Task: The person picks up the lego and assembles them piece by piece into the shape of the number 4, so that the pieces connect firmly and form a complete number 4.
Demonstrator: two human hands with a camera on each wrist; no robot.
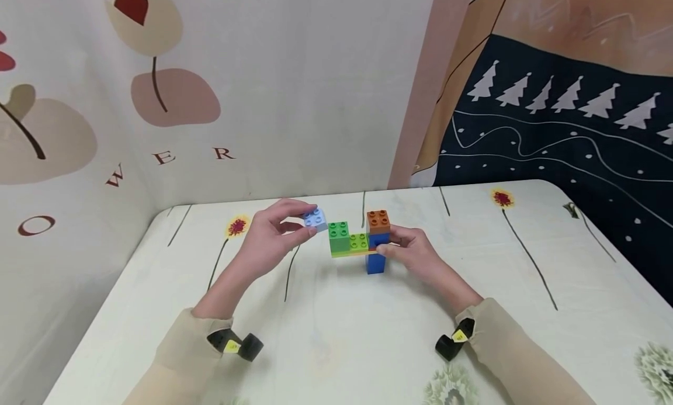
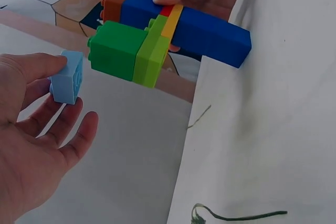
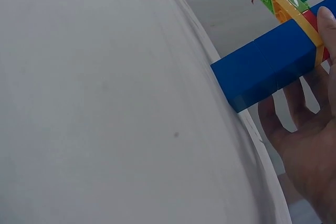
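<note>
My left hand (image 1: 265, 241) pinches a light blue toy brick (image 1: 315, 219) between thumb and fingers, just left of a brick build and apart from it. Two of its fingers stretch out loosely below the brick in the left wrist view. The build has a column of blue bricks (image 1: 375, 265) with a brown-orange brick (image 1: 378, 221) on top. Thin orange (image 2: 172, 20) and red (image 2: 166, 10) layers cross the column. A lime brick (image 1: 358, 241) and a green brick (image 1: 339, 238) sit on the arm jutting left. My right hand (image 1: 420, 256) grips the column from the right.
A pale tablecloth (image 1: 326, 323) with printed flowers covers the table. Behind its far edge hangs a light printed curtain (image 1: 315, 101), with a dark tree-patterned cloth (image 1: 557, 136) at the right. A black camera (image 1: 250, 347) is strapped to each wrist.
</note>
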